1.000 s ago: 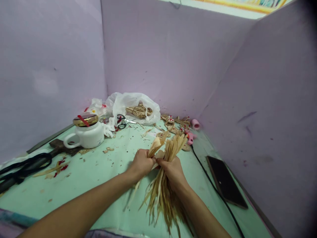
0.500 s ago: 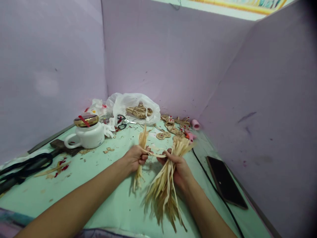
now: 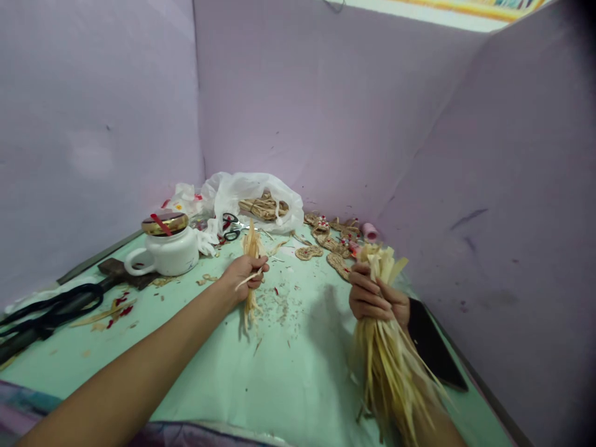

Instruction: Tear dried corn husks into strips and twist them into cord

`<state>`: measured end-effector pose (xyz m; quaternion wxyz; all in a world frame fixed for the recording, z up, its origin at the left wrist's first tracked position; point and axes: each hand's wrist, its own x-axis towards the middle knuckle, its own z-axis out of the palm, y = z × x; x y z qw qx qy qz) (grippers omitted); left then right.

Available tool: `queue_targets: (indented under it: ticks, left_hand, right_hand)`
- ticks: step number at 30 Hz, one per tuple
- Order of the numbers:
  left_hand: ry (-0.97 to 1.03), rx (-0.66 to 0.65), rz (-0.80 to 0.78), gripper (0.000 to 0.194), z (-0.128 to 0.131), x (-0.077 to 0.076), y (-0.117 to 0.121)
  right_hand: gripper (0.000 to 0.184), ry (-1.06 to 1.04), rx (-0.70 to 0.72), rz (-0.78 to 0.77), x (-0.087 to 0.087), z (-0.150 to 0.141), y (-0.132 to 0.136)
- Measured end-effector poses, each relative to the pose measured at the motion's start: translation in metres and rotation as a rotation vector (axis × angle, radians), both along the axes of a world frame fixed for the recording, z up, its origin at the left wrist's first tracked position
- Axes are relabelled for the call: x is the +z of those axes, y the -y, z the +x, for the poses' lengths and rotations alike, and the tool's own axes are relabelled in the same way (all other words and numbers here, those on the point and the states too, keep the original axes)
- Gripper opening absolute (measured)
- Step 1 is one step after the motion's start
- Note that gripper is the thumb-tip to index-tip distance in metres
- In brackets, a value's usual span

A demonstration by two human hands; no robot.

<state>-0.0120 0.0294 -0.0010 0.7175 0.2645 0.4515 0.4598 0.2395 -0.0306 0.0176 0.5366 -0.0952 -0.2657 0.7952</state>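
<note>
My left hand (image 3: 246, 276) is closed round a small bunch of pale dried straw-like strips (image 3: 252, 242), whose ends stick out above and below the fist. One loose strip pokes out across the fingers. Over to the right, my right hand (image 3: 375, 295) grips a larger bundle of dried strips (image 3: 388, 366), its long ends hanging down in front of the forearm. Both bunches are held upright above the pale green tabletop (image 3: 279, 360). Between the hands lie small scraps of fibre.
A white mug (image 3: 174, 251) with a gold lid stands at the left, beside a hammer (image 3: 121, 273). At the back are scissors (image 3: 231, 226), a plastic bag (image 3: 284, 217) holding more strips, woven sole-shaped pieces (image 3: 308, 252) and a pink roll (image 3: 370, 233). A dark flat phone-like slab (image 3: 435, 347) lies at right.
My hands have moved apart: the right one rightward with the large bundle, the left one slightly left and up. The strip stretched between them no longer joins them.
</note>
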Motion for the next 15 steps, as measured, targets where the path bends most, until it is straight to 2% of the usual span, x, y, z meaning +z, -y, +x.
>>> queue_targets:
  ticks: [3, 5, 7, 9, 12, 15]
  left_hand:
    - [-0.046, -0.003, -0.026, 0.014, 0.002, 0.003, 0.003]
    - [-0.097, -0.029, -0.016, 0.012, 0.007, 0.005, 0.009]
    - [-0.174, -0.096, -0.001, 0.013, 0.016, 0.005, 0.019]
    - [-0.255, -0.187, 0.033, 0.016, 0.028, 0.003, 0.032]
    - [-0.318, -0.293, 0.116, 0.012, 0.045, -0.002, 0.05]
    - [-0.301, -0.353, 0.153, 0.014, 0.052, -0.004, 0.057]
  right_hand:
    - [0.025, -0.045, 0.001, 0.061, 0.003, 0.005, 0.003]
    - [0.031, -0.015, -0.055, -0.002, 0.001, -0.002, 0.002]
    - [0.035, 0.114, -0.101, -0.128, -0.005, -0.016, -0.001]
    - [0.033, 0.292, -0.141, -0.217, -0.014, -0.036, -0.004]
    - [0.017, 0.499, -0.169, -0.232, -0.028, -0.062, -0.004]
    - [0.019, 0.591, -0.135, -0.271, -0.032, -0.07, -0.003]
